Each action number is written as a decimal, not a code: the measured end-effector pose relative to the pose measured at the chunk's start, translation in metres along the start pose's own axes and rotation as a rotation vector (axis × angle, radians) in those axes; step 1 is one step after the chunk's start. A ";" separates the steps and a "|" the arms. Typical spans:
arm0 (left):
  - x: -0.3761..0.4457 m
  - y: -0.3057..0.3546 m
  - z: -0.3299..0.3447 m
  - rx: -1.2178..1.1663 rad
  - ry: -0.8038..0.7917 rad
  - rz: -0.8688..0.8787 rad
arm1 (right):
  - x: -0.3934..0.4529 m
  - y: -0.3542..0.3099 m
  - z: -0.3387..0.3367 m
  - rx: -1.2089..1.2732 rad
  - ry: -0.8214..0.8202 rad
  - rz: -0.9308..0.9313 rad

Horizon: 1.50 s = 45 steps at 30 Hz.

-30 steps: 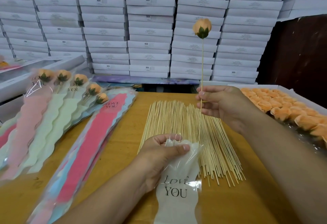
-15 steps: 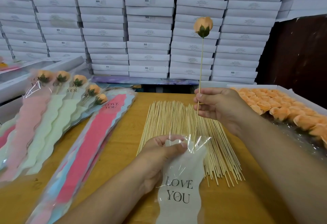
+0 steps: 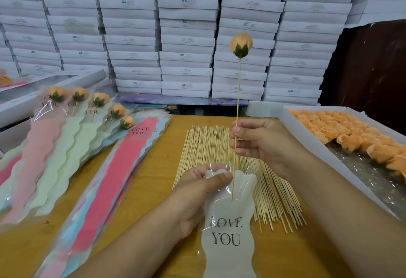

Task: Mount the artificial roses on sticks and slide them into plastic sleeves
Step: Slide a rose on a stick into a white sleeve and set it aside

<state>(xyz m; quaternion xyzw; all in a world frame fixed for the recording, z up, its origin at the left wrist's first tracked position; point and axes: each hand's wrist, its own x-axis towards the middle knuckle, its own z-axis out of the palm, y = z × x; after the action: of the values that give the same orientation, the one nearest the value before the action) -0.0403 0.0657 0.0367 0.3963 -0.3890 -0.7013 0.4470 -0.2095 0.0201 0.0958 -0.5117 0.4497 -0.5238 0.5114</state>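
An orange rose (image 3: 241, 44) with green sepals tops a thin wooden stick (image 3: 238, 93) held upright. My right hand (image 3: 261, 143) pinches the stick near its lower part. The stick's bottom end is inside the mouth of a white plastic sleeve (image 3: 228, 231) printed "LOVE YOU". My left hand (image 3: 197, 192) grips the sleeve's top, thumb on the front film, holding it open over the table.
A pile of loose sticks (image 3: 276, 194) lies on the wooden table (image 3: 153, 181) under my hands. A white tray (image 3: 312, 146) of orange rose heads is at right. Sleeved roses (image 3: 81, 111) and a stack of empty sleeves (image 3: 123, 168) lie at left. Stacked white boxes (image 3: 186, 36) fill the back.
My right hand has lowered the rose and moved it slightly left, and the stick's tip has gone into the sleeve's mouth. My left hand has kept its grip on the sleeve.
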 end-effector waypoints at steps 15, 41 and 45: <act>0.000 0.001 0.000 -0.023 -0.040 0.024 | -0.002 0.007 0.000 0.001 -0.003 0.020; -0.002 -0.001 -0.001 0.057 -0.096 0.020 | 0.003 -0.018 -0.009 -0.001 0.074 -0.044; -0.001 0.000 -0.001 0.064 -0.102 0.032 | 0.001 -0.018 -0.009 -0.007 0.065 -0.043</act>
<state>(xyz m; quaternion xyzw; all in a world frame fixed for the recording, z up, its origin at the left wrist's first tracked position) -0.0396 0.0667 0.0365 0.3678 -0.4398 -0.7005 0.4249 -0.2202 0.0198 0.1127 -0.5057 0.4567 -0.5497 0.4832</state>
